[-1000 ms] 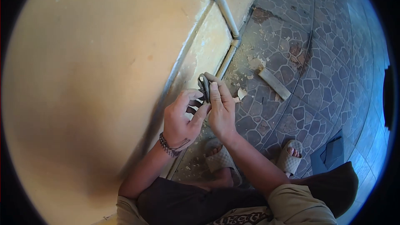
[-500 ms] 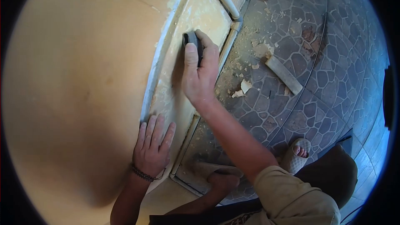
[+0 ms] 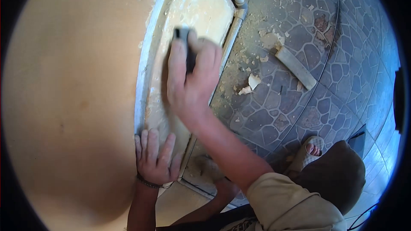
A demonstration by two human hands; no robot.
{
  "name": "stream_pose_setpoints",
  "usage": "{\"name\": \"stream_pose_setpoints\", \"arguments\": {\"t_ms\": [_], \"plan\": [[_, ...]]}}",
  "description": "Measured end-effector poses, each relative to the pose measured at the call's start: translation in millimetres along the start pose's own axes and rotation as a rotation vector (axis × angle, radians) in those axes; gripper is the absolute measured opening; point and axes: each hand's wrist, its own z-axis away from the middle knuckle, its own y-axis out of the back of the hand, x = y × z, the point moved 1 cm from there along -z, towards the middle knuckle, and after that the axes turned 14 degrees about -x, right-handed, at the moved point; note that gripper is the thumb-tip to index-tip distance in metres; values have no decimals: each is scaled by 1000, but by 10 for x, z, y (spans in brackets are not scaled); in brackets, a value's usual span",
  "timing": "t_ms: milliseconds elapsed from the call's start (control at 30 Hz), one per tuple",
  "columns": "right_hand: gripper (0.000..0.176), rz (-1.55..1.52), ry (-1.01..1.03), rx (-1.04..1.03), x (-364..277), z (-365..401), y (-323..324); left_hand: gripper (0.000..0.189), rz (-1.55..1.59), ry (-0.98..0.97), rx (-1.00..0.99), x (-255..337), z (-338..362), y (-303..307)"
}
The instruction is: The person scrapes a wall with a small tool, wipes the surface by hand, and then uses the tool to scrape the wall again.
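My right hand [image 3: 192,87] is wrapped round a dark grey sanding block [image 3: 190,59], thumb on one side and fingers on the other. The block is against the scraped, patchy pale yellow lower wall panel [image 3: 199,10]; motion blurs both slightly. Lower in view, my left hand [image 3: 155,158] rests with its fingers apart at the near end of a whitish ledge [image 3: 144,68]. That ledge runs between the smooth upper wall [image 3: 81,81] and the panel. A dark bracelet [image 3: 148,182] circles my left wrist.
A pale pipe [image 3: 231,30] runs along the panel's foot. On the stone-patterned floor [image 3: 274,102] lie a wooden strip [image 3: 296,68], a larger paint flake [image 3: 254,81] and many crumbs. A foot in a beige slipper [image 3: 305,156] stands at lower right.
My right hand has moved the block leftward across the panel, closer to the ledge. My left hand stays at the ledge; the view has shifted slightly.
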Motion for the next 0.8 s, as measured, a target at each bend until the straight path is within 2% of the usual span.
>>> {"name": "stream_pose_setpoints", "arguments": {"t_ms": [67, 133, 167, 300, 367, 433, 533, 567, 667, 700, 800], "plan": [[26, 6, -2, -1, 36, 37, 33, 50, 120, 46, 82, 23, 31, 20], [29, 33, -7, 9, 108, -240, 43, 52, 160, 48, 49, 29, 58, 54], [27, 2, -88, 33, 127, -356, 60, 54, 174, 50, 46, 21, 28, 60], [20, -4, -127, -46, -119, 20, 97, 58, 253, 7, 70, -12, 13, 74], [22, 30, -110, -27, 24, -122, 79, 60, 277, -17, 53, -22, 45, 88], [23, 19, -164, 42, 48, -337, 45, 61, 259, -21, 28, -16, 21, 95], [19, 55, -87, -15, -89, -96, 74, 62, 258, -28, 38, -17, 18, 96], [18, 18, -140, -22, -161, -24, 107, 62, 266, -30, 44, -17, 17, 86], [23, 66, -124, -44, -24, -238, 91, 62, 254, -31, 27, -13, 2, 107], [22, 49, -165, 3, -35, -309, 90, 62, 251, -22, 18, -1, 16, 106], [19, 12, -160, -58, -175, -119, 127, 63, 243, -21, 40, -15, -38, 103]]}}
